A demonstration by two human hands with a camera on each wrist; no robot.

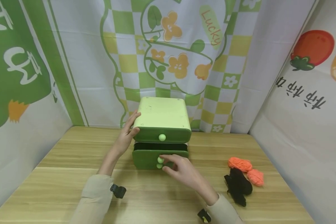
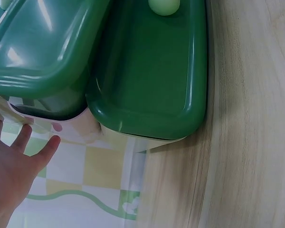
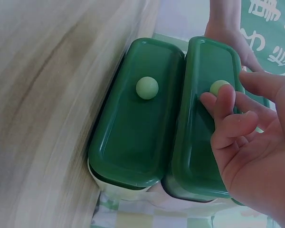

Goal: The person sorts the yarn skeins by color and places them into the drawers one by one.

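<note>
A small drawer cabinet (image 1: 163, 112) with a pale green top and dark green drawer fronts stands on the table. Its middle drawer (image 1: 145, 158) is partly pulled out, a dark gap showing above its front; the top drawer (image 1: 145, 134) is in. My right hand (image 1: 182, 169) is at the middle drawer's pale green knob (image 3: 220, 86), fingertips by it and thumb apart, partly covering it in the right wrist view. The lower knob (image 3: 147, 88) is uncovered. My left hand (image 1: 126, 133) rests on the cabinet's left side, fingers extended (image 2: 12, 164).
On the table's right lie two orange yarn bundles (image 1: 240, 164) and a black soft bundle (image 1: 238, 186) that looks like yarn or cloth. Patterned curtains (image 1: 179, 46) hang behind the wooden table (image 1: 72, 161) and at both sides.
</note>
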